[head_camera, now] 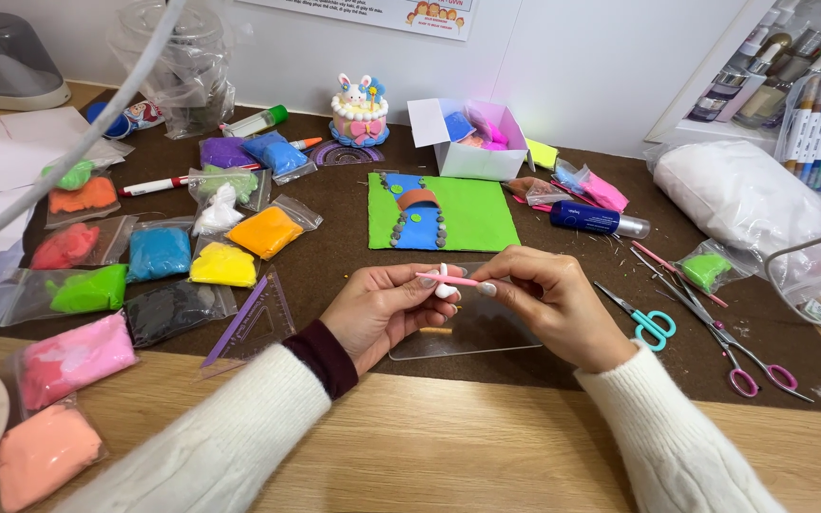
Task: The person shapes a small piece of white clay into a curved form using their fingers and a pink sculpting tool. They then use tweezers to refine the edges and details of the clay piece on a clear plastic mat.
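Head view: left hand [387, 309] pinches a small white clay piece [444, 283] over the clear plastic sheet [472, 334] on the brown felt mat [334, 242]. Right hand [548, 294] grips a thin pink modelling tool [448, 278], tip touching the piece.

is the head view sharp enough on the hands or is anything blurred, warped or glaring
Head view: lighting even and soft, with only faint shadows; left hand, right hand and the pink tool between them are sharp; the white tube crossing top left is near and blurred; the table's edges bend from the wide lens; mild glare on the clay bags.
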